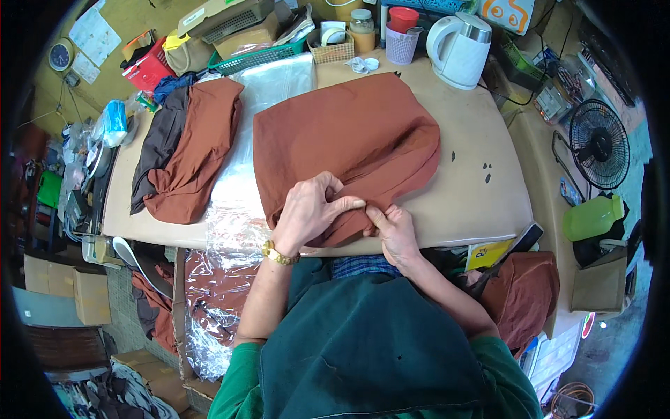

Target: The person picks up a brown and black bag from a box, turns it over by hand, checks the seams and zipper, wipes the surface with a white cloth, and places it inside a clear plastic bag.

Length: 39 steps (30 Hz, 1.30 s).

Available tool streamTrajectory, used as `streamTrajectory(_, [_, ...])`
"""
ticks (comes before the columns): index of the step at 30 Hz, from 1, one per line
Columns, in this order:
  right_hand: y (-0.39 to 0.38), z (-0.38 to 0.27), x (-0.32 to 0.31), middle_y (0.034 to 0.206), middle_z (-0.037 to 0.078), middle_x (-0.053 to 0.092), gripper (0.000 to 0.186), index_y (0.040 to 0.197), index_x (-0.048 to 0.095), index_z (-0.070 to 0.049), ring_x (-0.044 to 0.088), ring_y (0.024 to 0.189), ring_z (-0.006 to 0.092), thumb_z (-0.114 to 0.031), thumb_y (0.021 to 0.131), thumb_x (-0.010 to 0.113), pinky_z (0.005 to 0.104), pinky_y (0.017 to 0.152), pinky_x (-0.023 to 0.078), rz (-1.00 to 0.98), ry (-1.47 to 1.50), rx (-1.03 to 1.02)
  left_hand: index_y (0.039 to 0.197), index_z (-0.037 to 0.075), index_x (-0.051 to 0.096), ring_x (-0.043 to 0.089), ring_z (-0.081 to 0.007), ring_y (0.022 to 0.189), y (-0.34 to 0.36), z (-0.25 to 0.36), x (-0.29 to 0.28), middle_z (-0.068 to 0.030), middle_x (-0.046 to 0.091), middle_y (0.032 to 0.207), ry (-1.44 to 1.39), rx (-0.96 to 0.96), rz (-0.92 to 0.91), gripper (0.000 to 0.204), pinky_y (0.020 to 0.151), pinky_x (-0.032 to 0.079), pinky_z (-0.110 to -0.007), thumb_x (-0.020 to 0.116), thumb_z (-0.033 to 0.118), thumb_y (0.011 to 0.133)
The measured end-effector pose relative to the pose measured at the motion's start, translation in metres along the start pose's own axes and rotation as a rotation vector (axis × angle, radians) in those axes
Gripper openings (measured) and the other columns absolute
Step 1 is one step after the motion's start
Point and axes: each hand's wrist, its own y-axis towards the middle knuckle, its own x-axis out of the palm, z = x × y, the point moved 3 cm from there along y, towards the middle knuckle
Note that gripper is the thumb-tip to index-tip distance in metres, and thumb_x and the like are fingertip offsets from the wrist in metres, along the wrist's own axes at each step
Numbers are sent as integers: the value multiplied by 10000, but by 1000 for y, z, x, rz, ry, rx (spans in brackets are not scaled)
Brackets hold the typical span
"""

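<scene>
A rust-brown piece of cloth point(335, 133) lies spread on the beige table, its near edge gathered close to me. My left hand point(309, 209) pinches that near edge between thumb and fingers; a gold watch circles the wrist. Right beside it, my right hand point(392, 234) is closed on the same edge, the two thumbs almost touching. The cloth's near corner hangs at the table's front edge. Fingers under the fabric are partly hidden. To the left lies another rust-brown cloth point(199, 146) with a dark brown piece point(159, 153) along its side.
Clear plastic sheeting point(241, 174) runs across the table and over its front edge. Along the back stand a white kettle point(460, 52), a lilac cup point(401, 45), a jar point(361, 28) and baskets. A black fan point(599, 143) and a green jug point(593, 218) are at right.
</scene>
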Motion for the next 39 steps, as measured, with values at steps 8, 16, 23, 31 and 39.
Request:
streamTrajectory(8, [0,-7,1,867,63,707,152,949,707,-30,619,650,115,-174,904,724,261,592,516,-80,-27,120,816,30,684,640,-387,670,2,1,8,-204,629,675,-40,64,72,236,618,487,-461,663,248,905])
streamTrajectory(16, [-29,-98,61,879,97,665,214,877,654,-66,635,866,244,-213,782,778,400,849,444,-269,-1268,-753,769,61,660,611,-330,663,-5,-2,-4,-137,631,671,211,307,107,252,620,468,-443,700,289,867])
streamTrajectory(23, [47,-106,48,788,80,648,114,840,645,-73,620,779,263,-168,847,708,373,880,388,-157,-1268,-895,812,46,612,532,-234,656,-59,18,10,-67,575,709,-340,348,35,156,638,406,-368,691,155,892])
streamTrajectory(31, [15,-140,50,728,80,609,138,784,613,-51,585,742,258,-128,891,652,412,923,376,-101,-1379,-837,1355,13,462,524,-272,1286,-30,-76,22,-184,508,1410,-2072,-69,287,447,1067,476,-416,462,329,1039])
streamTrajectory(39, [-13,-124,19,938,115,639,139,952,660,-55,593,925,309,-124,838,699,439,956,398,93,-1543,-812,1402,5,424,545,-210,1264,-32,-40,39,-156,535,1396,-1764,-233,190,493,1021,510,-326,401,358,1059])
